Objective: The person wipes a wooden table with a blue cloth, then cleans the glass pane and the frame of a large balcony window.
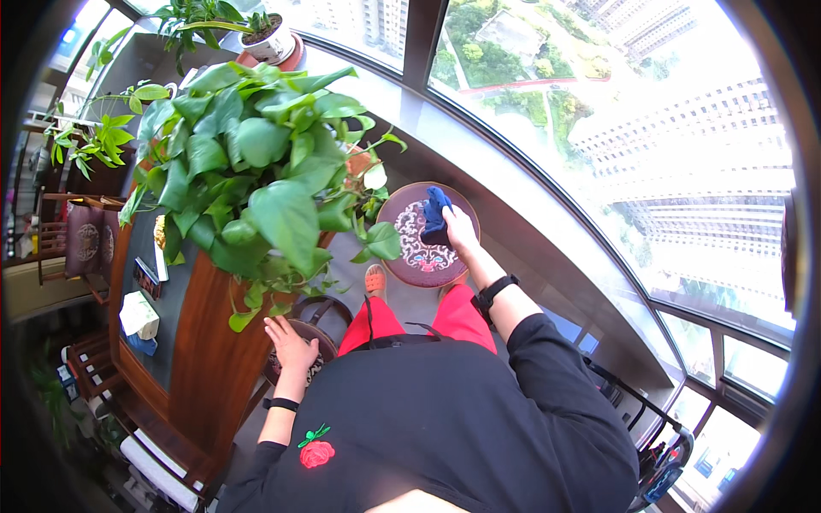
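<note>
My right hand (pixel 459 228) grips a bunched dark blue cloth (pixel 435 217) over a round stool (pixel 430 266) with a maroon seat and a pale woven pattern. Whether the cloth touches the seat, I cannot tell. Lower left, my left hand (pixel 292 346) holds nothing, its fingers apart, above a second patterned round stool (pixel 325 343) and beside the wooden table's edge. Just beyond its fingertips hang the lower leaves of a large potted plant (pixel 282 211), whose foliage hides part of the table and most of its pot.
A wooden table (pixel 211 346) on the left bears a tissue pack (pixel 139 315) and a book (pixel 147 278). A small potted plant (pixel 264 38) stands near the window. A long ledge (pixel 410 118) runs under the windows, and a black-framed object (pixel 667 449) is at lower right.
</note>
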Demonstrator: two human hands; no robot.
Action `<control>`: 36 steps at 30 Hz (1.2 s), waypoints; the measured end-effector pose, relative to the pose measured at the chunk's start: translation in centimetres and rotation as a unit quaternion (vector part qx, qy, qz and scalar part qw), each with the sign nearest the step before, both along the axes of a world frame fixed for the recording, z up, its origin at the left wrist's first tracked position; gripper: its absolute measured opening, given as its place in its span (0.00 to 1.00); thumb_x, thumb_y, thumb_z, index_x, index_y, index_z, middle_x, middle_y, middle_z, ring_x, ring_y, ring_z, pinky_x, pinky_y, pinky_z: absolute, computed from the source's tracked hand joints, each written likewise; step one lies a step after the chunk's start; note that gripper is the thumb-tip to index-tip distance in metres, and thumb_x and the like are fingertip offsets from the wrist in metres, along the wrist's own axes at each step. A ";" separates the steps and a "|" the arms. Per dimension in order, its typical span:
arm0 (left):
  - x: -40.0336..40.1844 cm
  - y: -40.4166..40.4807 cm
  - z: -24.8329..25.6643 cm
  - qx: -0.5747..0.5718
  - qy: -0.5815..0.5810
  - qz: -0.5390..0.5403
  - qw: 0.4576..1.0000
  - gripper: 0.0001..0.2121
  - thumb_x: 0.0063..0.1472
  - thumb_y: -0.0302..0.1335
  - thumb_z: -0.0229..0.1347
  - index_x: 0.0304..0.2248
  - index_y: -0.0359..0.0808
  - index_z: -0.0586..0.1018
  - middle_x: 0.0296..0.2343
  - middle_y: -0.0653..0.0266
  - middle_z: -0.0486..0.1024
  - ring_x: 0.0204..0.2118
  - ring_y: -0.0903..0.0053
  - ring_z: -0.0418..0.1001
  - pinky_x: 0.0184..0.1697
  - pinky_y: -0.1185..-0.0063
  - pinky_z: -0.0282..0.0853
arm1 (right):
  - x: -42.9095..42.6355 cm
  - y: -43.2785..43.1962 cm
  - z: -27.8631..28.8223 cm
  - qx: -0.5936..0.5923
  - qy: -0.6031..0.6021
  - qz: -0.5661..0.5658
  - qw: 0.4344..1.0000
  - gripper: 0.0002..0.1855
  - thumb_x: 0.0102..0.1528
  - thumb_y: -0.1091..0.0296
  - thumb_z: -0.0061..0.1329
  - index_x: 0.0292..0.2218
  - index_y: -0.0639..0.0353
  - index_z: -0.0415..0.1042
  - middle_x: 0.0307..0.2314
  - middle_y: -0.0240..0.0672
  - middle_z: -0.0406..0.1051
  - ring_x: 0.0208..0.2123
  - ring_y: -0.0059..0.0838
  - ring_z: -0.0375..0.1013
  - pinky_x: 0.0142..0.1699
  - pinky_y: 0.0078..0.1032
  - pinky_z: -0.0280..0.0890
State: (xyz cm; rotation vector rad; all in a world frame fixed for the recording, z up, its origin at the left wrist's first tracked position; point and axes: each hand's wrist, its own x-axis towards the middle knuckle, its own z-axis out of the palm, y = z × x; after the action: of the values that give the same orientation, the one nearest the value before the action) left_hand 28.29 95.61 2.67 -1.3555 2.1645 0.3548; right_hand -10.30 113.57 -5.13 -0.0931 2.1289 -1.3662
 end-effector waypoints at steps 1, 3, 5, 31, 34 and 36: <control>-0.8 0.0 0.4 -0.004 -0.056 -0.056 0.997 0.52 0.46 0.41 0.63 0.58 0.22 0.41 0.58 0.32 0.36 0.63 0.46 0.32 0.65 0.68 0.37 | -0.1 0.9 -0.5 -0.022 0.015 0.006 1.000 0.19 0.60 0.58 0.40 0.45 0.64 0.70 0.34 0.46 0.73 0.37 0.34 0.72 0.45 0.28 0.63; -3.6 0.0 1.3 -0.009 -0.105 0.029 0.994 0.49 0.48 0.41 0.62 0.58 0.23 0.45 0.57 0.34 0.45 0.61 0.48 0.47 0.61 0.68 0.52 | -1.0 3.0 -1.3 -0.001 -0.042 0.032 0.999 0.20 0.60 0.58 0.41 0.46 0.65 0.69 0.36 0.37 0.73 0.39 0.26 0.69 0.47 0.24 0.61; -9.2 0.0 3.6 0.077 -0.167 0.056 0.981 0.42 0.50 0.41 0.61 0.56 0.25 0.53 0.52 0.37 0.59 0.53 0.52 0.63 0.52 0.67 0.65 | -1.8 6.3 -3.0 -0.018 -0.058 0.048 0.997 0.20 0.60 0.59 0.41 0.46 0.66 0.69 0.35 0.34 0.73 0.39 0.24 0.69 0.47 0.23 0.61; -27.9 7.9 -1.0 0.103 0.415 0.029 0.904 0.28 0.54 0.31 0.57 0.51 0.25 0.64 0.54 0.34 0.54 0.56 0.48 0.57 0.58 0.69 0.55 | -6.6 -21.7 2.0 0.065 0.383 0.538 0.748 0.18 0.50 0.66 0.43 0.43 0.58 0.70 0.49 0.56 0.62 0.38 0.48 0.72 0.42 0.39 0.68; -26.5 8.6 -1.7 0.143 0.436 0.034 0.888 0.27 0.53 0.31 0.58 0.50 0.25 0.66 0.53 0.35 0.57 0.56 0.48 0.57 0.58 0.68 0.55 | -6.8 -17.6 1.2 -0.053 0.415 0.532 0.736 0.16 0.49 0.67 0.44 0.40 0.60 0.73 0.48 0.51 0.64 0.37 0.42 0.71 0.42 0.33 0.67; -25.4 9.2 -2.7 0.162 0.443 0.031 0.881 0.27 0.53 0.31 0.58 0.51 0.27 0.67 0.53 0.35 0.58 0.56 0.48 0.57 0.58 0.66 0.54 | -9.4 -15.1 1.7 -0.133 0.193 0.447 0.863 0.16 0.53 0.68 0.43 0.43 0.62 0.71 0.44 0.42 0.69 0.40 0.33 0.70 0.45 0.28 0.65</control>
State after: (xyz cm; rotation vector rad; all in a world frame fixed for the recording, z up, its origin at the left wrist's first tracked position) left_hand 2.92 104.81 -0.07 -1.1780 2.5592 1.5411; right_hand -19.73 98.49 -3.48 -1.3821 1.7430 -1.0708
